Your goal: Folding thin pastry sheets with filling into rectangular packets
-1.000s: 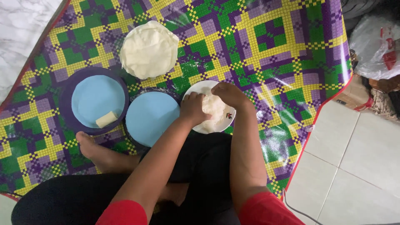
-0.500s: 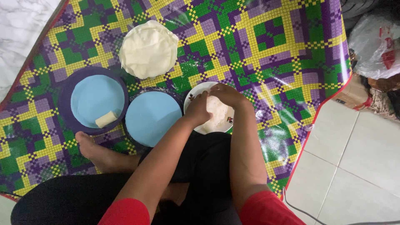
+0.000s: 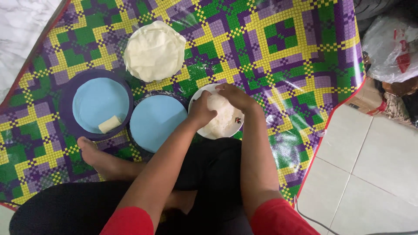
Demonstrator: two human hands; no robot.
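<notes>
A thin white wrapper (image 3: 220, 117) lies on a small white plate (image 3: 214, 133) on the mat in front of my crossed legs. My left hand (image 3: 201, 109) curls over the wrapper's left side with the fingers bent onto it. My right hand (image 3: 235, 96) grips the wrapper's far edge from above. The two hands almost touch and hide most of the wrapper's top. What is inside the wrapper is hidden.
A stack of round white wrappers (image 3: 154, 50) sits further back. A blue plate with a dark purple rim (image 3: 99, 103) carries a pale yellow block (image 3: 109, 124). A second blue plate (image 3: 156, 122) lies beside the white plate. My bare foot (image 3: 93, 153), checkered mat (image 3: 278, 48), plastic bag (image 3: 389, 48).
Both hands stay on the wrapper over the white plate. The fingers have shifted only slightly, pressing in on the wrapper. Nothing else has moved.
</notes>
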